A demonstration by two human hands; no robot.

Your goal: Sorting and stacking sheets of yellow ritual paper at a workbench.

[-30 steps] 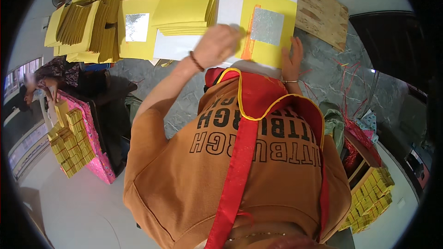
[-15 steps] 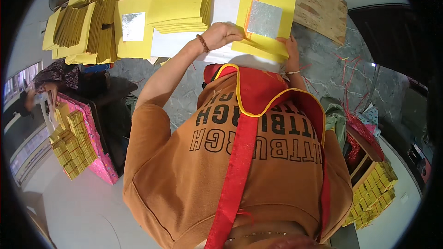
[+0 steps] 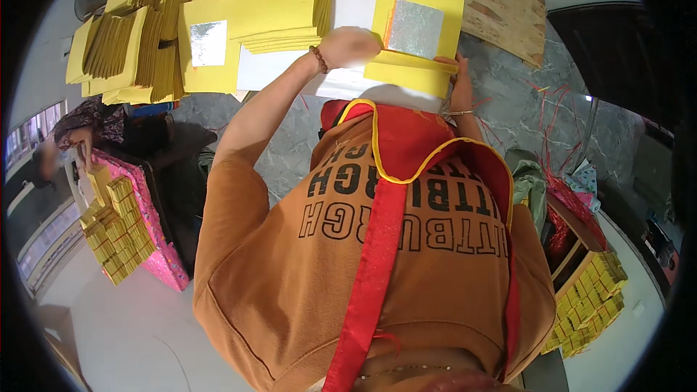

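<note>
**Rectangular yellow paper sheet (image 3: 406,76) bent across its near part**

A white-topped bench (image 3: 348,0) carries thick piles of yellow paper (image 3: 141,29) across its left and far parts. The yellow sheet lies on the bench's right side, apart from the piles, its near part bent in a band running left to right. A shiny silver square (image 3: 415,27) sits on the sheet just beyond the bend. The person's bare left hand (image 3: 350,46) is at the bend's left end; its fingers are blurred, so whether they pinch cannot be told. The bare right hand (image 3: 456,76) is at the right edge, one finger reaching over the paper, the rest partly hidden, so its grip cannot be told either. A narrow orange strip (image 3: 390,23) shows along the square's left side.
</note>
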